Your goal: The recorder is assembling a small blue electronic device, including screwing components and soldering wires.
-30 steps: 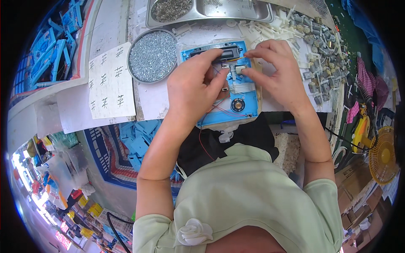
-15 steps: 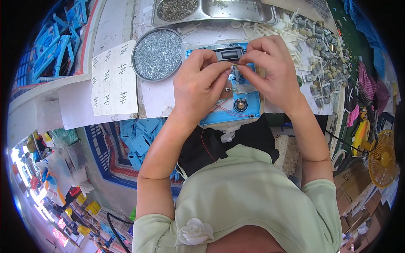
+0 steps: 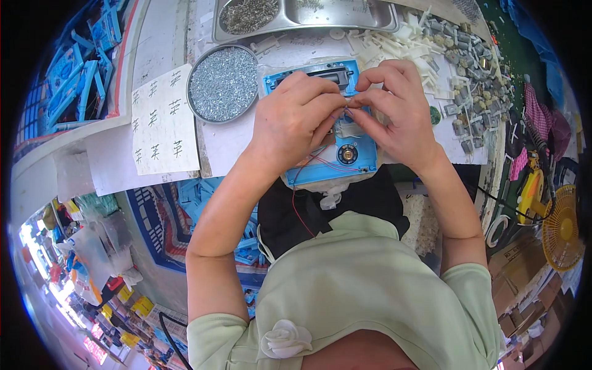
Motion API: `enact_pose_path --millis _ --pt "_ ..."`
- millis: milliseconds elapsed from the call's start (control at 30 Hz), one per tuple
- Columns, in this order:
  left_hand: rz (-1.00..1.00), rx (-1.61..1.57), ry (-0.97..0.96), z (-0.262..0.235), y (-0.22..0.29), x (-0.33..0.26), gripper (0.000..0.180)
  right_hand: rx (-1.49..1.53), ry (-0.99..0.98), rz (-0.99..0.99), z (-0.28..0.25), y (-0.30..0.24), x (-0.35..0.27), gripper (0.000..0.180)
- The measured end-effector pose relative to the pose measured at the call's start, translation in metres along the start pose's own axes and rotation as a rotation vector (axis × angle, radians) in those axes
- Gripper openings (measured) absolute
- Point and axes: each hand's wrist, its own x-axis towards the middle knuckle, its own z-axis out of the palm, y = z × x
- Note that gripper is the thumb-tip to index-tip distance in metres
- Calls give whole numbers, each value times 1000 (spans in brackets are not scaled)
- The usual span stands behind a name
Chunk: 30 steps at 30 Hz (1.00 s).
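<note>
In front of me lies a blue plastic housing (image 3: pixel 364 161), its inside facing up. A small round speaker (image 3: pixel 348 154) sits in its near part, with thin red wires (image 3: pixel 327 165) running to the left. My left hand (image 3: pixel 299 120) and my right hand (image 3: pixel 398 114) meet above the middle of the housing. Both pinch thumb against forefinger, tip to tip. What lies between the fingertips is too small and too covered to name. A dark rectangular part (image 3: pixel 333 75) in the housing's far end is partly hidden by my left hand.
A round dish (image 3: pixel 191 102) of small metal screws stands left of the housing, beside a sheet of handwritten paper (image 3: pixel 161 126). Behind is a metal tray (image 3: pixel 345 26) with small parts. White plastic pieces (image 3: pixel 394 46) and small motors (image 3: pixel 472 92) are heaped at the right. Blue housings (image 3: pixel 65 65) fill a basket at far left.
Both hands stay pinched together, the left turned further over the housing and covering more of its dark part. The view has shifted slightly, and the right hand's fingers sit a little lower.
</note>
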Motion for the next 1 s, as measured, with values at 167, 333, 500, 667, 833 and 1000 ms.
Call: enact_pose_path --millis 167,333,500,667,833,1000 --pt "-77 -80 -37 -10 -2 -3 17 32 -75 3 -4 11 0 21" --pt "-472 -396 85 -13 6 -21 12 61 -58 33 -1 5 0 17" --pt "-554 -485 163 -10 2 -33 13 101 15 53 3 -1 7 14" --pt "-131 -63 -96 -7 8 -24 22 303 26 180 4 -5 37 12" --pt "-135 66 -100 1 12 -28 18 404 -162 156 31 -17 69 17" --pt "-245 86 -49 10 20 -17 12 396 -75 141 7 -16 71 24"
